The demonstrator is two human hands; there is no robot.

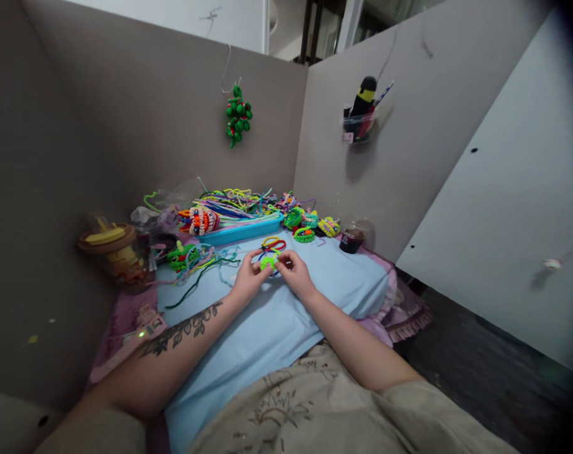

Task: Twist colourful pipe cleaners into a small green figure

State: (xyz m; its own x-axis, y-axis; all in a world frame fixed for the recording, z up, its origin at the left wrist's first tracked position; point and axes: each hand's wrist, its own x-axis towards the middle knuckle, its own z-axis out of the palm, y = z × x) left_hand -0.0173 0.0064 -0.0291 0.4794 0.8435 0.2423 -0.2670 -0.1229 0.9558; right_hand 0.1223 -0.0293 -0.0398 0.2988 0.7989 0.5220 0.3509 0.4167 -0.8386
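Observation:
A small lime-green knotted cord piece [268, 262] is pinched between my two hands, above the light blue cloth. My left hand [249, 276] is closed on its left side, thumb and fingers together. At its right side, my right hand [296, 273] grips the edge with thumb and fingertips. Loops of yellow, red and blue cord [277, 244] stick out just beyond my fingers; I cannot tell whether they are joined to the green piece. Loose dark green and pale blue cords [196, 287] lie on the cloth left of my left hand.
Behind my hands stands a long blue tray [243, 231] heaped with coloured cords. Knotted ornaments [304, 234] lie right of it. A lidded cup [116, 252] is at left, a dark drink cup [351, 239] at right. Grey partitions [173, 113] enclose the table.

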